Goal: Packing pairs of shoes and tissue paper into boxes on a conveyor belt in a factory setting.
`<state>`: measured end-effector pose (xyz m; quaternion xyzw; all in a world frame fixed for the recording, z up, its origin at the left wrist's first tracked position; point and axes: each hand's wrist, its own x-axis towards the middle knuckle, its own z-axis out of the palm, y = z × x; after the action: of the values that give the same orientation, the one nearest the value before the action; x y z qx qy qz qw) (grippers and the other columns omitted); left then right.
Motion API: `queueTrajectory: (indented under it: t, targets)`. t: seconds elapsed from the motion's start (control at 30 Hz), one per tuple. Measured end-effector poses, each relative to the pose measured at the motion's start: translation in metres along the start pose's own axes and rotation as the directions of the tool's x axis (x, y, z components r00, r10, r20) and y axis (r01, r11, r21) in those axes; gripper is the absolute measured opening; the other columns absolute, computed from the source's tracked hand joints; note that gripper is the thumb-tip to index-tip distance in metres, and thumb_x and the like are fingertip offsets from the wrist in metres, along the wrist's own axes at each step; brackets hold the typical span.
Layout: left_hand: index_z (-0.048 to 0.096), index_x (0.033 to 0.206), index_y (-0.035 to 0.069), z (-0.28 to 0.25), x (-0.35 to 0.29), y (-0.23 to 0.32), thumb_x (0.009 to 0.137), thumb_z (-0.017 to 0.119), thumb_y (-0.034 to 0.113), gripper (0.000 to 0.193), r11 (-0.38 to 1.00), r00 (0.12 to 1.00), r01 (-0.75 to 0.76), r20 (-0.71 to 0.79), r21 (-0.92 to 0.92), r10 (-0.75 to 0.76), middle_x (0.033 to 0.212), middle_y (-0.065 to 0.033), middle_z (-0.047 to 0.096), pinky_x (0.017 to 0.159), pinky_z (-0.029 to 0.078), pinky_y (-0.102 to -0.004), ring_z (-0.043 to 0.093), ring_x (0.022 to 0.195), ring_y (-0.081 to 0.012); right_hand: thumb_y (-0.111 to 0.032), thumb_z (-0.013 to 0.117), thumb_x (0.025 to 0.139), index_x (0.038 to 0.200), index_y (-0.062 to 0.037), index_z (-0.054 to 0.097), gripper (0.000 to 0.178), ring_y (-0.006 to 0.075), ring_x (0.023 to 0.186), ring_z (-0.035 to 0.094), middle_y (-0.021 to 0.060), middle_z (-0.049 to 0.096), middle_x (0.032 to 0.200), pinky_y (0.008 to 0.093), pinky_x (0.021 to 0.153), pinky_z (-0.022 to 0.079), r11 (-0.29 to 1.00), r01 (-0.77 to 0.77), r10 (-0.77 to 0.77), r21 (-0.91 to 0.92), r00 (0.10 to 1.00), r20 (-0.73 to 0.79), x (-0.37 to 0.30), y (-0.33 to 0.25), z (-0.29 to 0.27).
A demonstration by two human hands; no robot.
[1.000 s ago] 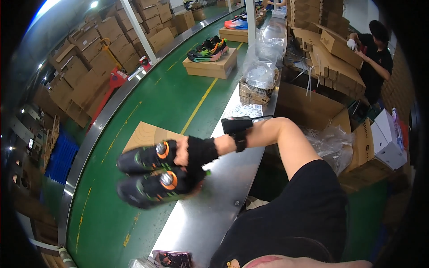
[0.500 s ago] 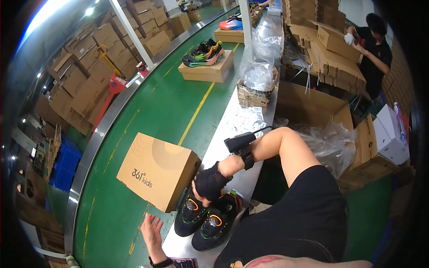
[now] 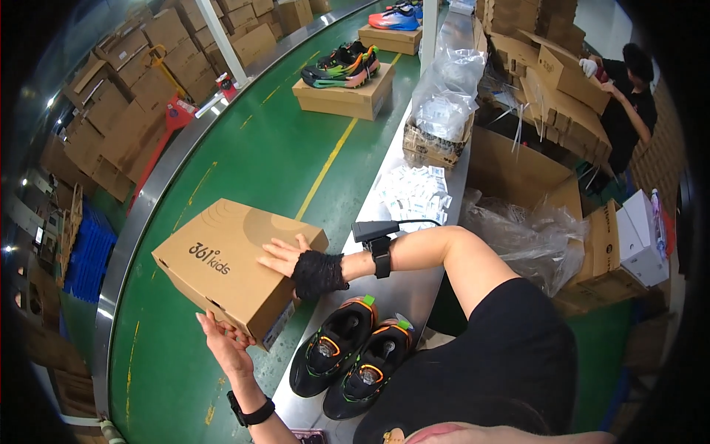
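A closed brown cardboard shoebox (image 3: 222, 255) lies tilted on the green belt in front of me. My right hand (image 3: 285, 260) rests flat on its lid with fingers spread; a black cuff covers the palm and wrist. My left hand (image 3: 228, 344) is at the box's near edge, palm up, its fingers apart and touching the side; the fingertips are partly hidden. Right of the box, a pair of black sneakers with orange and green trim, one sneaker (image 3: 333, 348) beside the other sneaker (image 3: 370, 370), stands on the metal ledge (image 3: 414, 285). Neither hand touches them.
Farther along the belt (image 3: 274, 159) stands a box (image 3: 344, 100) with colourful sneakers on top. Small white packets (image 3: 414, 194) and a plastic-lined carton (image 3: 436, 140) occupy the ledge. An open carton (image 3: 518, 166) stands at right. A co-worker (image 3: 629, 111) handles cardboard behind.
My right hand has left the sneakers and moved left onto the box lid. My left hand has risen to the box's near edge. The box has shifted slightly left.
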<state>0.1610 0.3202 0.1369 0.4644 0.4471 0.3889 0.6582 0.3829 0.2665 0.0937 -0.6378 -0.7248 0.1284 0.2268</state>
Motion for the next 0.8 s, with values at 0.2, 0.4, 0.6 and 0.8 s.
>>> queueTrajectory:
  t: [0.2, 0.4, 0.6, 0.8]
  targets:
    - [0.043, 0.118, 0.007, -0.027, -0.013, -0.039, 0.07, 0.038, 0.075, 0.084, 0.88, 0.972, 0.209, -0.191, 0.427, -0.138, 0.094, -0.0102, 0.053, 0.045, 0.046, -0.0295, 0.057, 0.07, -0.0238, -0.013, 0.065, 0.06, 0.121, -0.0017, 0.041, 0.067, 0.0204, 0.101, 0.051, 0.0147, 0.054, 0.108, 0.0269, 0.085, 0.041, 0.634, 0.319, 0.094, 0.705, 0.872, -0.479, 0.003, -0.003, -0.05]
    - [0.037, 0.125, 0.003, -0.096, -0.03, -0.083, 0.077, 0.053, 0.008, 0.05, 0.939, 0.993, -0.111, -0.007, 0.326, 0.119, 0.1, -0.0102, 0.055, 0.062, 0.048, -0.0279, 0.056, 0.08, -0.017, -0.024, 0.067, 0.072, 0.125, 0.0055, 0.028, 0.072, 0.0247, 0.101, 0.053, 0.0142, 0.051, 0.111, 0.0412, 0.07, 0.051, -0.054, 0.04, 0.556, 0.998, 0.831, -0.003, -0.031, 0.05, -0.051]
    - [0.037, 0.126, 0.002, -0.084, -0.032, -0.076, 0.081, 0.051, 0.014, 0.048, 0.925, 0.995, -0.091, 0.004, 0.368, 0.097, 0.11, -0.008, 0.052, 0.079, 0.042, -0.0264, 0.052, 0.094, -0.0164, -0.039, 0.065, 0.07, 0.1, 0.0022, 0.057, 0.052, 0.0219, 0.081, 0.06, 0.0141, 0.061, 0.086, 0.0298, 0.072, 0.046, 0.786, -0.379, 0.55, 0.488, 0.79, -0.273, -0.13, 0.125, -0.052]
    - [0.018, 0.135, 0.006, -0.06, -0.047, -0.053, 0.085, 0.054, 0.033, 0.067, 0.96, 0.984, 0.094, -0.172, 0.262, -0.05, 0.099, -0.0112, 0.053, 0.044, 0.048, -0.0258, 0.057, 0.061, -0.0144, -0.03, 0.054, 0.078, 0.101, -0.0113, 0.054, 0.029, 0.0299, 0.08, 0.057, 0.0133, 0.054, 0.085, 0.0393, 0.071, 0.046, 0.929, -0.353, 0.32, -0.109, 0.917, -0.24, -0.186, 0.14, 0.001]
